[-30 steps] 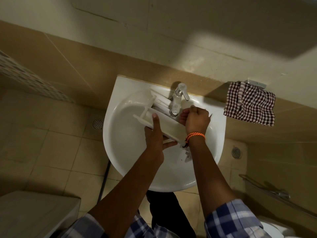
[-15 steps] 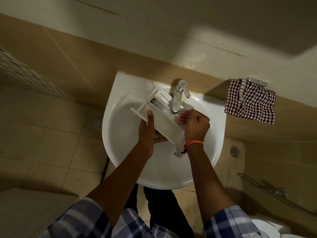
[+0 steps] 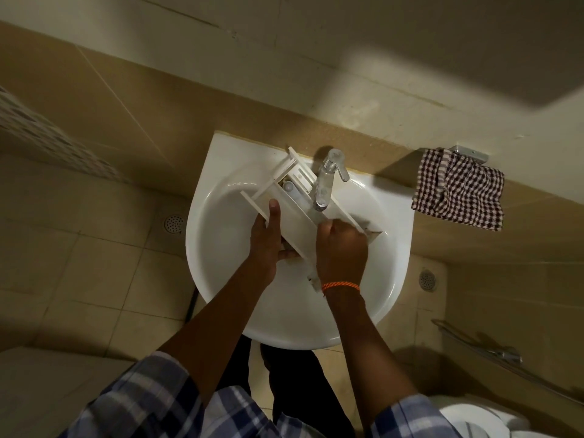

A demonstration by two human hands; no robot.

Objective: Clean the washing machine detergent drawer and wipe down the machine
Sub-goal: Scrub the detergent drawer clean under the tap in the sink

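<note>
The white detergent drawer (image 3: pixel 294 213) lies tilted across the white sink (image 3: pixel 221 248), its far end up by the chrome tap (image 3: pixel 327 181). My left hand (image 3: pixel 268 238) grips the drawer's near side wall, thumb laid along the outside and fingers curled underneath. My right hand (image 3: pixel 343 251), with an orange band at the wrist, is curled into the drawer's right part just below the tap spout; what its fingers hold is hidden.
A checked cloth (image 3: pixel 458 192) hangs from a wall bracket right of the sink. Floor drains (image 3: pixel 173 223) sit on both sides. A toilet rim (image 3: pixel 480 415) and a metal rail (image 3: pixel 493 355) are at the lower right. A white appliance top (image 3: pixel 47 390) is at the lower left.
The drawer has turned and slid further under the tap. My right hand has moved down the drawer's right side. My left hand has shifted its grip along the near wall.
</note>
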